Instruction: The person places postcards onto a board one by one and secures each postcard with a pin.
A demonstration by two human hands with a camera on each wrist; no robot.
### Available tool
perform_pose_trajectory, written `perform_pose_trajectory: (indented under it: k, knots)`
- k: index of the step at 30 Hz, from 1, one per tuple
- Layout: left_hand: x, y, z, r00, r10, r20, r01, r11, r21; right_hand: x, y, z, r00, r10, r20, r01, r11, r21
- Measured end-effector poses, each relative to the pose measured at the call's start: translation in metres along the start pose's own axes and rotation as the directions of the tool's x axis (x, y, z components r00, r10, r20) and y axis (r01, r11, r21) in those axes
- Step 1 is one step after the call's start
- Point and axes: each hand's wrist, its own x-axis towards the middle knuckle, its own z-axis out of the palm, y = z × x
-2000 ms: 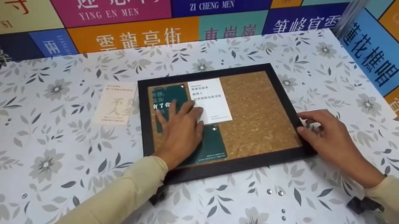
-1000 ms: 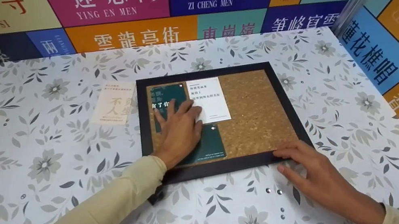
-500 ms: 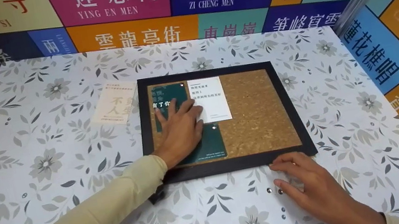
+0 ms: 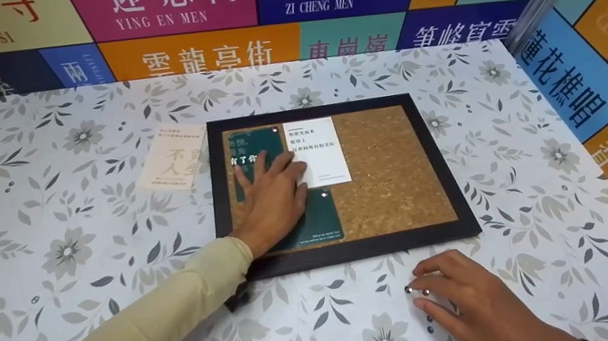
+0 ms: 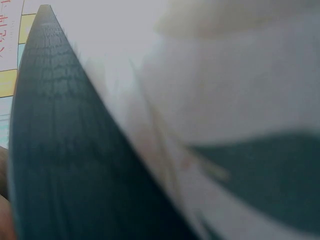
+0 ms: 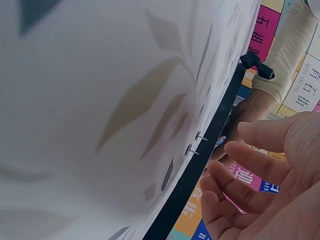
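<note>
My left hand [image 4: 274, 201] lay flat on dark green card [image 4: 317, 224] inside cork board [image 4: 393, 180], fingers straight and slightly spread, tips reaching white card [image 4: 318, 152]. Board sat mid-desk, black frame [image 4: 355, 249] around it. My right hand [image 4: 477, 302] rested on floral desk [image 4: 74, 248] near front edge, just below frame, fingers loosely bent over small silver pins [image 4: 408, 289]; whether they pinched 1, cannot tell. Beige card [image 4: 174, 159] lay left of board.

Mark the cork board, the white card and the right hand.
cork board [image 4: 393, 180], head view, bare cork surface
white card [image 4: 318, 152], head view, card's middle
right hand [image 4: 477, 302], head view, back of hand
</note>
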Motion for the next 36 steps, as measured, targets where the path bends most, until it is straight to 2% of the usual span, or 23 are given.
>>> perform_pose_trajectory:
  k: [5,14,28,36]
  knots:
    - [0.0003,0.0,-0.0001,1.0,-0.008,0.012,0.008,1.0,0.001,-0.0028,0.0001,0.0008,1.0,0.014,0.026,-0.014,1.0,-0.012]
    - [-0.0012,-0.0011,0.0011,0.999,0.018,-0.038,-0.017,1.0,0.013,-0.0026,0.001,0.0028,0.996,0.054,0.078,-0.052,0.998,-0.027]
    - [-0.0005,0.0,-0.0015,1.0,0.015,-0.016,-0.015,1.0,0.013,-0.0019,0.0025,0.0032,0.992,0.082,0.095,-0.082,0.997,-0.003]
    - [-0.0002,-0.0004,-0.0005,1.0,0.008,-0.005,-0.008,1.0,0.009,-0.0017,0.0078,0.0077,0.995,0.085,0.053,-0.087,0.996,0.032]
